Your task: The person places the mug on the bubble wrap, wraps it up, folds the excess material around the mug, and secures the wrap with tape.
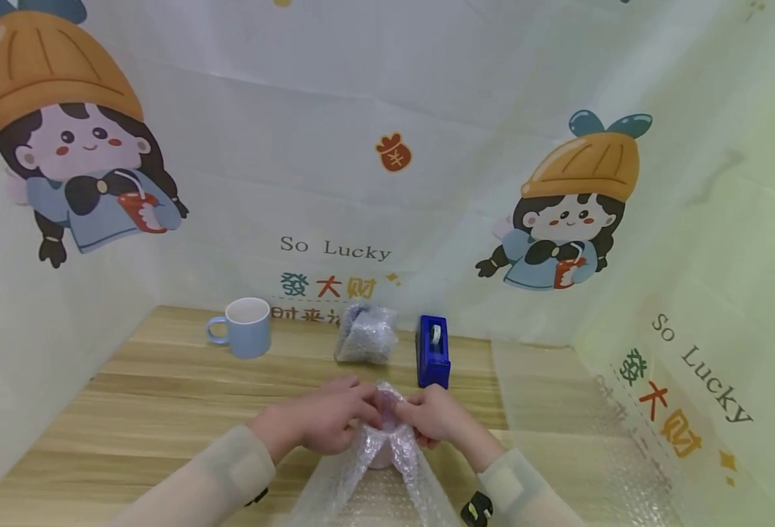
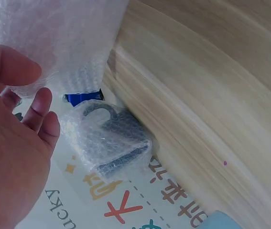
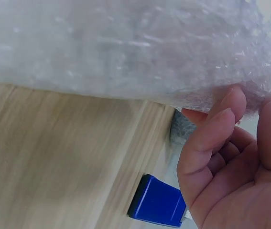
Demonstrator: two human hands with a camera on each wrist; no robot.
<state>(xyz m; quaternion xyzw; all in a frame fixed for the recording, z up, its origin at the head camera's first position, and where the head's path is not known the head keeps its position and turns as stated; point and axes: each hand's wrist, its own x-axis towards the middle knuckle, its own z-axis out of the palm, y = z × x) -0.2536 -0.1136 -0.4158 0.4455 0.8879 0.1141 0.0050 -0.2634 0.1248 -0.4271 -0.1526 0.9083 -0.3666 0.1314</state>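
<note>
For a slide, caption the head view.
Left hand and right hand hold bubble wrap around a pinkish object, with a blue mug, wrapped bundle and blue tape dispenser behind.

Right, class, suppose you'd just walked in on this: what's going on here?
A person's left hand and right hand hold bubble wrap around a pinkish thing, part of which shows between the folds. Behind it on the table is a bundle in bubble wrap, with a blue tape dispenser to its right. The mug at the back left is unwrapped, and another sheet lies flat on the right.
</note>
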